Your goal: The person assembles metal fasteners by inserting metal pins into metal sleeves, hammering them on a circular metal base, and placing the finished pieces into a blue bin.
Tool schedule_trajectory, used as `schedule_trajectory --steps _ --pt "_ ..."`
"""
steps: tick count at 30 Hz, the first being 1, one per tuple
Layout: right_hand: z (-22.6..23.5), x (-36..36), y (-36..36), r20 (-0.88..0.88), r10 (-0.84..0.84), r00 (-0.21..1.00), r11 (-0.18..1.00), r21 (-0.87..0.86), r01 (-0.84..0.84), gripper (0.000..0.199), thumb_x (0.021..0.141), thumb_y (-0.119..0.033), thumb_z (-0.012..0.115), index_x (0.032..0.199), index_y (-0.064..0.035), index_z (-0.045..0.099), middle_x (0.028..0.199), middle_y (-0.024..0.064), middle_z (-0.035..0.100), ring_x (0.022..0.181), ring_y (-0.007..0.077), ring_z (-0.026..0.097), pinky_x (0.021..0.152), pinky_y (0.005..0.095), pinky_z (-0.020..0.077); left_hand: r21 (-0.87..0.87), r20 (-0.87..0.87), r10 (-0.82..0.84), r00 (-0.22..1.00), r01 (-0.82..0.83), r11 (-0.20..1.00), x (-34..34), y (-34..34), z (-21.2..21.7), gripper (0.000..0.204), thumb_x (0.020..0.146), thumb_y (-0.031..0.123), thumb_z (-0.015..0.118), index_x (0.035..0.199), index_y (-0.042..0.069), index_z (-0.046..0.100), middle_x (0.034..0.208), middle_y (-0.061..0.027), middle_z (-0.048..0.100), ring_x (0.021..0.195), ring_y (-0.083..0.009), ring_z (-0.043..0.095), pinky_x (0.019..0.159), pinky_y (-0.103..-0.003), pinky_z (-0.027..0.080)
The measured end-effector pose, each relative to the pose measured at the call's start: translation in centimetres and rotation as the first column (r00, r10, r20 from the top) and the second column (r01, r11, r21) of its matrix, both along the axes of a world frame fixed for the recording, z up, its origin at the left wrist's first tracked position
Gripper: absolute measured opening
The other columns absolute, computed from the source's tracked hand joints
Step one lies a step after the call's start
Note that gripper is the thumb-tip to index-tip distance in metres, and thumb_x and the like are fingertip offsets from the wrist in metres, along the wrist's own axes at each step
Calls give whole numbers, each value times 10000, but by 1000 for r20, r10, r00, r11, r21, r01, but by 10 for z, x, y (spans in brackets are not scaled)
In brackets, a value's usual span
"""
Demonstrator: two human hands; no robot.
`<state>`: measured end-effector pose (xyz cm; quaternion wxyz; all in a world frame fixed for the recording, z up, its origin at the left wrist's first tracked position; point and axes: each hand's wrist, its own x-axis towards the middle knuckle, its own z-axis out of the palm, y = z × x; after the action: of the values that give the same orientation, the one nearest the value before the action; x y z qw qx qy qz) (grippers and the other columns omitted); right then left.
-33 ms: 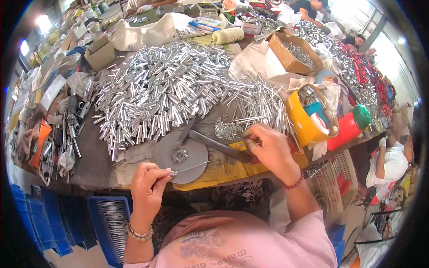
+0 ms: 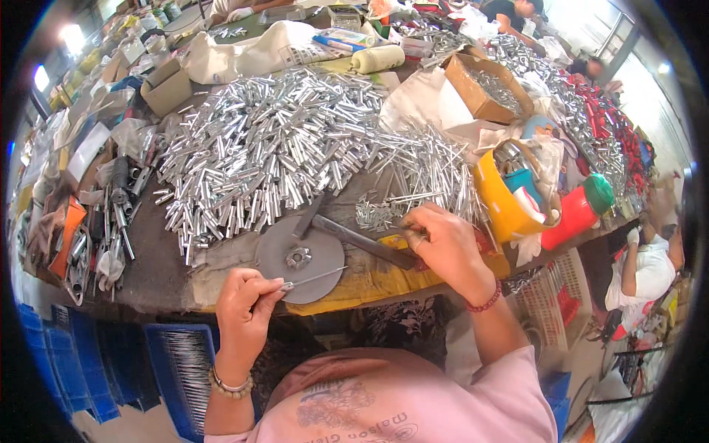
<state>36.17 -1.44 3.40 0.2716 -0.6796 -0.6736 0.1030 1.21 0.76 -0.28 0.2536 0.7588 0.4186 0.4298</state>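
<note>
My left hand (image 2: 249,303) pinches one end of a thin metal rod (image 2: 317,277) between thumb and fingers. The rod's free end points right, above a round grey metal plate (image 2: 317,258) with a nut-like piece (image 2: 298,258) on it. Beside a small heap of short silver pins (image 2: 375,215), my right hand (image 2: 443,244) has its thumb and fingertips drawn together. Whatever they hold, if anything, is hidden. Between my hands lies a hammer (image 2: 362,241), its head over the plate's far edge and its handle slanting toward my right hand.
A large heap of silver metal tubes (image 2: 273,140) covers the table's middle, with thin rods (image 2: 428,166) to its right. A yellow container (image 2: 502,199) and a red jar (image 2: 567,216) stand at the right. Blue bins (image 2: 159,354) sit below left. Other people work farther off.
</note>
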Motion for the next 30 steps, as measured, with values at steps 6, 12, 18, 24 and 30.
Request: schedule_trajectory --steps 6,12,18,24,30 --pt "-4 -19 25 215 111 970 989 68 -128 76 864 -52 720 938 -50 740 978 155 708 930 385 728 815 490 588 -9 -75 31 997 -32 999 -13 -5 7 182 875 8 844 1033 73 780 962 -92 638 827 -264 627 719 -366 509" --pt "-23 8 34 410 139 902 987 23 -162 112 835 -43 767 901 -30 679 956 194 689 921 427 685 810 542 548 49 -74 -65 995 69 996 -9 3 -9 99 950 144 788 1029 101 749 1008 -107 639 955 -345 653 850 -457 535" --pt "-26 13 37 368 110 923 988 61 -142 159 773 59 724 902 20 640 941 228 670 961 455 662 847 531 515 72 -3 -35 999 35 997 -6 -7 -10 150 938 191 805 984 76 720 1009 -71 620 960 -311 657 830 -439 516" --pt "-10 -3 42 256 92 962 985 -165 -51 314 778 64 703 1087 40 650 1051 247 665 1040 465 649 925 512 509 98 32 -17 999 14 995 -11 -3 -14 150 932 186 795 950 81 689 988 -84 592 952 -329 645 819 -457 502" --pt "-81 41 46 193 -33 981 966 259 -18 421 829 36 672 1243 62 596 1185 262 626 1181 454 605 1023 490 481 94 54 -20 998 15 995 -10 -4 -10 164 929 187 785 909 81 661 972 -98 579 954 -345 637 822 -469 498"
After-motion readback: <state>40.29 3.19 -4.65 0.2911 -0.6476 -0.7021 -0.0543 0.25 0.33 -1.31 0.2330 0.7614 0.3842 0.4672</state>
